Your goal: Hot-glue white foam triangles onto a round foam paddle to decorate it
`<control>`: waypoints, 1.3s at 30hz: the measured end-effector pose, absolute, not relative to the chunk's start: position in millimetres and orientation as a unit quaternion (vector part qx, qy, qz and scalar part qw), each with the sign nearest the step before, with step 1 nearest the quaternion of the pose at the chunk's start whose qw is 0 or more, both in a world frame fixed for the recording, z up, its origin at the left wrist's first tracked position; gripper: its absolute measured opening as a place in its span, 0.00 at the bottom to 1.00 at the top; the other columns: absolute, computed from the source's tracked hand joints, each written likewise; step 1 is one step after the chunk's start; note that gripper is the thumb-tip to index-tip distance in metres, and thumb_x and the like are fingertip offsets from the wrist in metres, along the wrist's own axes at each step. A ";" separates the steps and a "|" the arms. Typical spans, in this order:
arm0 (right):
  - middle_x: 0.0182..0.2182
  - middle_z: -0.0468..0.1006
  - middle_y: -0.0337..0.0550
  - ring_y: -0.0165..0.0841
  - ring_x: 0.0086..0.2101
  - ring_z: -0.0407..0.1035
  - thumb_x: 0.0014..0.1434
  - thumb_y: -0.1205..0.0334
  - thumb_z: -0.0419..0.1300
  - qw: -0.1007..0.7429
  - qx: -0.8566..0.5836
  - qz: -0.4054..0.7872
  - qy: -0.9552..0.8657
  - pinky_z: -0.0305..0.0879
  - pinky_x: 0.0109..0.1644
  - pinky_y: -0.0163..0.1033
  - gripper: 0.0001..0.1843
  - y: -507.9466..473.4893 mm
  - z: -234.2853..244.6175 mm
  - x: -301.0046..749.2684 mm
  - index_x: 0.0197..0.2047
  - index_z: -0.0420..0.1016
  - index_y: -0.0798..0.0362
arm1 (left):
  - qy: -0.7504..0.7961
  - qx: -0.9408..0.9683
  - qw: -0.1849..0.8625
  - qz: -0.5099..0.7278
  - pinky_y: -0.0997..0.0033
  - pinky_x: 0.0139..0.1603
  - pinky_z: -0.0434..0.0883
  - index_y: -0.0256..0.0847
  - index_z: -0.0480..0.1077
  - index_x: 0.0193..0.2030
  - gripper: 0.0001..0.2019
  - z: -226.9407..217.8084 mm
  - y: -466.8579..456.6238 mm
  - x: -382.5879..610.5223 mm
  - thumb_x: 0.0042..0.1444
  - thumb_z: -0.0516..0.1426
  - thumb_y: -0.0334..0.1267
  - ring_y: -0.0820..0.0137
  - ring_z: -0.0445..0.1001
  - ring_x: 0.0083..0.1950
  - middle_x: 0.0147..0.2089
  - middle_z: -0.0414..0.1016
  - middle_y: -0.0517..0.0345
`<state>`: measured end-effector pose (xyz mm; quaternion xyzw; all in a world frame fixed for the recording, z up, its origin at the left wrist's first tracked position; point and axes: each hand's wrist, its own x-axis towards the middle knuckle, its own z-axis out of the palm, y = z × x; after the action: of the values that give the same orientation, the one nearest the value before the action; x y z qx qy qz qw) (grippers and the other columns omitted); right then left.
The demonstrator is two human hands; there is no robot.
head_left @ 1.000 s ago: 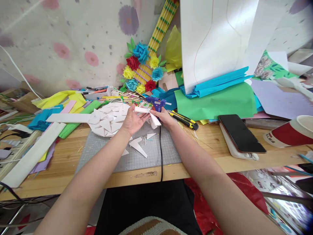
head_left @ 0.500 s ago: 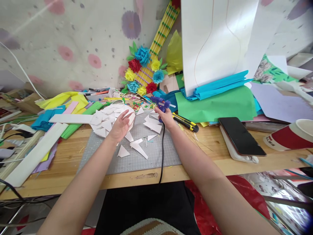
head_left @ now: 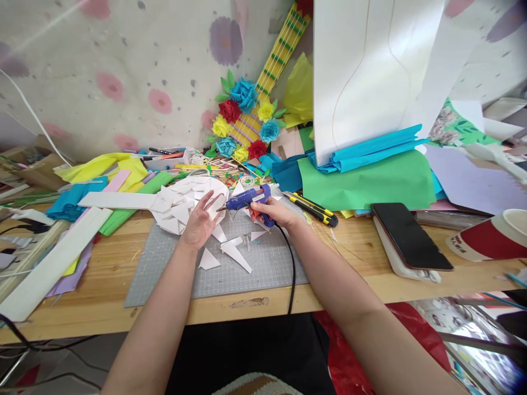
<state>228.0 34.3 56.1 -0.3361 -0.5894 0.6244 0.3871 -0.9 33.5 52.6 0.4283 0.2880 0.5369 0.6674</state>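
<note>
My right hand (head_left: 280, 213) grips a blue hot glue gun (head_left: 247, 198), its nozzle pointing left and its black cord hanging over the table's front edge. My left hand (head_left: 198, 224) is raised close to the nozzle, thumb and fingers pinching what looks like a white paper piece (head_left: 216, 205). Behind that hand lies a white guitar-like shape (head_left: 175, 200) with a long neck, its round body covered in overlapping white scraps. Loose white pieces (head_left: 236, 257) are scattered over the grey cutting mat (head_left: 164, 274).
A yellow-black utility knife (head_left: 315, 211) lies right of the mat. Farther right are a black phone (head_left: 411, 236) and a paper cup (head_left: 489, 236). A flower-decked yellow guitar (head_left: 247, 123) and a white board (head_left: 370, 71) lean on the wall. Coloured paper (head_left: 370, 181) and white strips (head_left: 57, 263) lie around.
The glue gun has swung round in my right hand, from nozzle away to nozzle leftward by my left hand. Its cord shifted right. The view has moved slightly.
</note>
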 end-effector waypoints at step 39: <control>0.17 0.67 0.36 0.25 0.20 0.59 0.45 0.34 0.65 0.414 -0.466 0.549 -0.557 0.55 0.24 0.35 0.29 45.5 42.2 237.6 0.19 0.65 0.52 | 0.242 0.420 0.691 0.536 0.57 0.73 0.51 0.39 0.72 0.54 0.41 60.7 24.0 -3.3 0.32 0.71 0.57 0.53 0.59 0.69 0.61 0.71 0.45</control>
<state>237.6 45.5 42.2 -0.4656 -0.5572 0.5491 0.4138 -3.3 24.0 60.7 0.4204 0.2422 0.5362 0.6907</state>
